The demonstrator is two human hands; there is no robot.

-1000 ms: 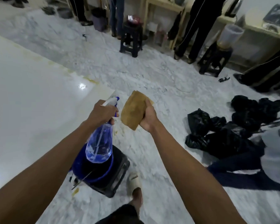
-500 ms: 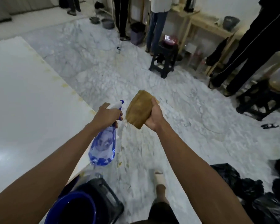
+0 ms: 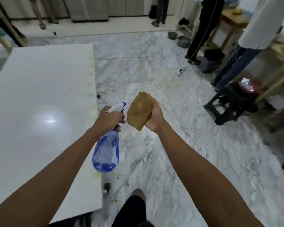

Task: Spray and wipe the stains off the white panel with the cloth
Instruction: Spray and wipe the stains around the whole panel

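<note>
The white panel (image 3: 39, 99) lies flat on the left, glossy, with a row of yellowish stains (image 3: 90, 84) along its right edge. My left hand (image 3: 109, 118) grips the neck of a clear blue spray bottle (image 3: 106, 153), which hangs over the panel's right edge, its white nozzle pointing up and right. My right hand (image 3: 154, 119) holds a folded brown cloth (image 3: 139, 108) upright, just right of the nozzle and above the marble floor. Both hands are raised in front of me.
Grey marble floor (image 3: 154, 76) stretches to the right of the panel. A black stool (image 3: 231, 102) stands at right, with people's legs (image 3: 202, 30) and wooden tables beyond. Bowls (image 3: 184, 40) and a cable lie on the floor at the back. My foot (image 3: 138, 194) steps beside the panel.
I have turned and walked along the panel's edge; the blue bucket, black crate and black bags have left the view. Both hands keep their hold on bottle and cloth.
</note>
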